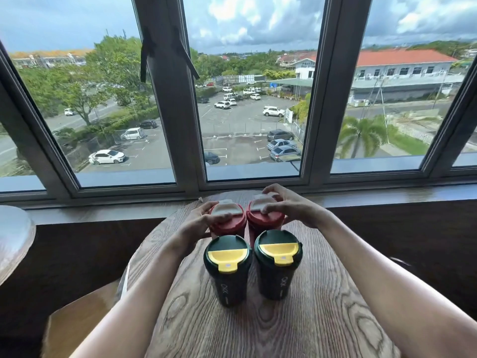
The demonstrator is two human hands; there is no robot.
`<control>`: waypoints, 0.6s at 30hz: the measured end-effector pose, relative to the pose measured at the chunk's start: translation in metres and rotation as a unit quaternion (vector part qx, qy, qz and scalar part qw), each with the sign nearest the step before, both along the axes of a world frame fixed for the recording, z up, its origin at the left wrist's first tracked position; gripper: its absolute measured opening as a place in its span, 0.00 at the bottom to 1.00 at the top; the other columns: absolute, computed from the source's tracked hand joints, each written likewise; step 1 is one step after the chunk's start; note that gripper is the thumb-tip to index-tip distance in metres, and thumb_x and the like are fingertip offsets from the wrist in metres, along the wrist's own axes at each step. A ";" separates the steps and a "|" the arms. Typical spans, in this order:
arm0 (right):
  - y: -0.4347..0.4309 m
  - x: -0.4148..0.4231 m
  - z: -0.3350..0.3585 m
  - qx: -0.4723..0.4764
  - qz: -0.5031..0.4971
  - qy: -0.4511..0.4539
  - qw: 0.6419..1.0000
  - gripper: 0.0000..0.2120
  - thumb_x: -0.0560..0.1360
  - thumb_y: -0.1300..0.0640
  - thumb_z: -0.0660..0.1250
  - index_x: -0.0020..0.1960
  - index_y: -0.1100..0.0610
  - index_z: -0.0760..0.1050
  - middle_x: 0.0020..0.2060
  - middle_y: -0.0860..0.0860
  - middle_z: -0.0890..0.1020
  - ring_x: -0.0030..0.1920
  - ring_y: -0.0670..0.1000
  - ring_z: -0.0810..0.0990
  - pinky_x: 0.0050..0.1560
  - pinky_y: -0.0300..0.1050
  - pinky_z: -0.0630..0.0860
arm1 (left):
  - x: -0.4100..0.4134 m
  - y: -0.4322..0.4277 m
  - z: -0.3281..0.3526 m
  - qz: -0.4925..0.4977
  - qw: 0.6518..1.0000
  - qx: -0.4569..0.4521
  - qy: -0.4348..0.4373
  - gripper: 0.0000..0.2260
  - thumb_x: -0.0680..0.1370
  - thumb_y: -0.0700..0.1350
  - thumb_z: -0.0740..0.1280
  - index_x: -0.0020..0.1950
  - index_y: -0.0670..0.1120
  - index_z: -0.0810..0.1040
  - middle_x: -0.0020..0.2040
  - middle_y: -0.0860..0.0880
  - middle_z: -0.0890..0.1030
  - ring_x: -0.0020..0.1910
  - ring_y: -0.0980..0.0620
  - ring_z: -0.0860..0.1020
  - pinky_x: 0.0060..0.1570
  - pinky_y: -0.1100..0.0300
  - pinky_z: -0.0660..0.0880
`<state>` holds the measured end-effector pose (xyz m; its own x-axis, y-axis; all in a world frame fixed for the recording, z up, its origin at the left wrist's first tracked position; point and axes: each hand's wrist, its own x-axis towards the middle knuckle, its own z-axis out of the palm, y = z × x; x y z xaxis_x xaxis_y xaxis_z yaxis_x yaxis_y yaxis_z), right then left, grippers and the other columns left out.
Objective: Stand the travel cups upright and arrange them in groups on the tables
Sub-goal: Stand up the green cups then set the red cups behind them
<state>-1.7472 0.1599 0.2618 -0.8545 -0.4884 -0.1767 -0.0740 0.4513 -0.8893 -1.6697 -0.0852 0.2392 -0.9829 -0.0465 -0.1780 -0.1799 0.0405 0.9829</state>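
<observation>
Two dark green travel cups with yellow lids stand upright side by side on the round wooden table (258,332), the left green cup (227,272) and the right green cup (278,264). Right behind them stand two red travel cups with pale lids. My left hand (198,223) grips the lid rim of the left red cup (228,220). My right hand (289,205) wraps over the top of the right red cup (263,218). The red cups touch each other; their lower bodies are hidden behind the green ones.
A wooden window ledge (387,195) and large window frames rise just behind the table. A pale rounded table edge (13,236) shows at the far left. A tan wooden seat (85,319) sits below the table's left side.
</observation>
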 end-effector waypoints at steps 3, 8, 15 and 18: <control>-0.002 0.006 -0.004 0.004 -0.033 0.023 0.999 0.29 0.68 0.50 0.73 0.66 0.51 0.69 0.59 0.56 0.77 0.53 0.60 0.83 0.46 0.54 0.84 | 0.000 -0.001 0.000 -0.004 1.000 -0.004 -0.001 0.29 0.63 0.48 0.76 0.64 0.49 0.77 0.54 0.46 0.82 0.45 0.53 0.81 0.29 0.68 0.75; -0.002 0.014 -0.003 0.013 -0.063 0.039 0.997 0.23 0.71 0.52 0.73 0.64 0.50 0.70 0.57 0.55 0.78 0.50 0.59 0.83 0.47 0.56 0.83 | -0.001 -0.002 0.000 -0.008 1.000 -0.017 -0.015 0.24 0.71 0.45 0.76 0.65 0.49 0.76 0.56 0.45 0.81 0.45 0.53 0.80 0.28 0.69 0.75; -0.001 0.022 0.001 0.020 -0.066 0.037 0.997 0.23 0.71 0.53 0.74 0.64 0.50 0.70 0.57 0.56 0.78 0.45 0.55 0.81 0.44 0.50 0.81 | 0.001 0.000 0.006 -0.006 0.999 -0.036 -0.025 0.24 0.73 0.43 0.74 0.69 0.48 0.74 0.61 0.43 0.80 0.47 0.52 0.79 0.28 0.67 0.74; -0.001 0.025 0.004 0.049 -0.052 0.040 0.997 0.30 0.68 0.45 0.74 0.67 0.48 0.69 0.62 0.57 0.78 0.54 0.55 0.80 0.57 0.52 0.79 | 0.003 0.000 0.006 -0.008 0.998 -0.055 -0.019 0.24 0.73 0.45 0.74 0.68 0.49 0.74 0.62 0.44 0.80 0.48 0.52 0.80 0.35 0.64 0.74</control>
